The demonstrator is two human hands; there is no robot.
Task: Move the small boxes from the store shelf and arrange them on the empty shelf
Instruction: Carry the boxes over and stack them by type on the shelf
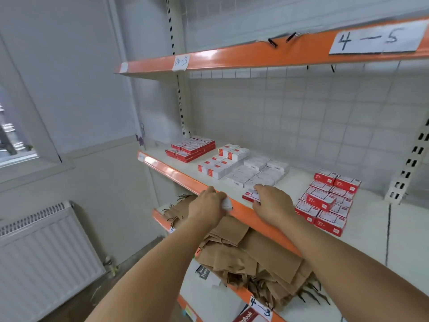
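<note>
Small boxes (253, 168) lie in several groups on the middle shelf (371, 219), which runs from centre-left toward the lower right of the frame behind an orange front edge. At the far left end sits a red-sided stack (190, 148); next to it, toward the right, a white group with red ends (221, 162); then a plain white block (257, 174); and, right of centre, a taller red-and-white pile (328, 199).

The right hand (272, 205), just below centre, rests on the shelf near the front edge, its fingers curled round a single red-and-white box (250, 195) that lies flat in front of the white block. The left hand (207, 205), just beside it on the left, is over the orange edge, fingers curled round a small white object (226, 204); what it is cannot be told.

Below the middle shelf, brown paper bags (250, 254) spill over a lower shelf. A paper label (376, 38) reading "4—5" sticks to the upper shelf in the upper right corner. A white radiator (44, 254) stands at lower left.
</note>
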